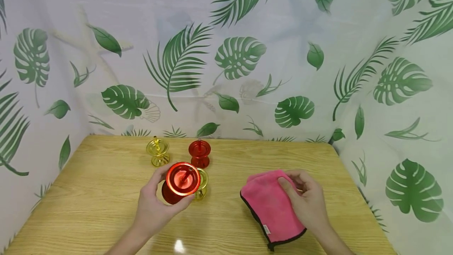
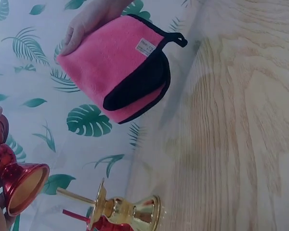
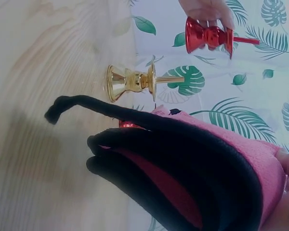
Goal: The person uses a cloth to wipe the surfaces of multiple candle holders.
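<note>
In the head view my left hand [image 1: 155,207] grips a red metallic candle holder [image 1: 183,180], its dish and centre spike facing up. The right wrist view shows this holder raised off the table, fingers around its stem. My right hand [image 1: 308,196] pinches a folded pink cloth [image 1: 272,204] between thumb and fingers, near its upper right part. The cloth has black edging, a white label and a black loop [image 2: 176,39], and it hangs above the table. Partly hidden behind the held holder stands a gold candle holder [image 1: 202,186].
Farther back on the wooden table [image 1: 116,184] stand another gold candle holder [image 1: 157,152] at left and a second red one [image 1: 199,153] to its right. A leaf-printed cloth backdrop [image 1: 191,121] rises along the table's back and both sides.
</note>
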`<state>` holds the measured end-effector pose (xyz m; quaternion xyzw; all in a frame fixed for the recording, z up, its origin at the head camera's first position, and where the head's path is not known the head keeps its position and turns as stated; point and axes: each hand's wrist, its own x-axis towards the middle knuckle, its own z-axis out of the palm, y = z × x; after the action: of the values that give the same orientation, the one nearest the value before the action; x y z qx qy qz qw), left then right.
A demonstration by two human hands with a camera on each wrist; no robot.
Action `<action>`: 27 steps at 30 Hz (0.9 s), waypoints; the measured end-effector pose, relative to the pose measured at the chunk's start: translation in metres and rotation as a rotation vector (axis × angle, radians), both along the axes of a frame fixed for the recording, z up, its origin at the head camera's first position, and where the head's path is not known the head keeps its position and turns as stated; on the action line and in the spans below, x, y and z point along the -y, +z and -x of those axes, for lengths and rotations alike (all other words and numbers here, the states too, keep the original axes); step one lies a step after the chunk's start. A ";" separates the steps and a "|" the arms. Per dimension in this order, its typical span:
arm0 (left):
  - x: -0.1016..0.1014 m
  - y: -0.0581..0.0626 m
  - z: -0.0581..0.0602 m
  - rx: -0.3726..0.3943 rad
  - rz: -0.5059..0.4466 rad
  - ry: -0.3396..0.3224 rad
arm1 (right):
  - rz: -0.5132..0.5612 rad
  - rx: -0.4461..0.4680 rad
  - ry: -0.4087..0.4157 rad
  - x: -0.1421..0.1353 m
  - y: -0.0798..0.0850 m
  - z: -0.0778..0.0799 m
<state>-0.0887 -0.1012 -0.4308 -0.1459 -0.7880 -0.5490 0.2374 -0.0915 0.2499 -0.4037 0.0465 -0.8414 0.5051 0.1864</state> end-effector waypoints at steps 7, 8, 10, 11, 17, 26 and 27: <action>-0.025 0.000 -0.001 -0.036 0.133 -0.099 | 0.029 0.001 0.040 0.009 0.002 -0.001; -0.028 0.000 -0.002 -0.035 0.143 -0.113 | 0.033 0.001 0.044 0.010 0.002 -0.001; -0.035 -0.001 -0.002 -0.042 0.161 -0.139 | 0.039 -0.001 0.052 0.012 0.003 -0.001; -0.038 -0.001 -0.002 -0.049 0.170 -0.151 | 0.040 -0.003 0.053 0.013 0.003 -0.002; -0.056 -0.003 0.002 -0.137 0.268 -0.188 | 0.055 0.002 0.091 0.017 0.002 -0.002; -0.074 -0.005 0.006 -0.212 0.456 -0.191 | 0.070 -0.025 0.192 0.024 0.003 -0.004; -0.075 -0.005 0.007 -0.224 0.473 -0.186 | 0.067 -0.023 0.202 0.025 0.003 -0.004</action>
<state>-0.0959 -0.0258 -0.4361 -0.3289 -0.8463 -0.3496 0.2310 -0.0875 0.2252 -0.4004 0.1309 -0.8129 0.5485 0.1456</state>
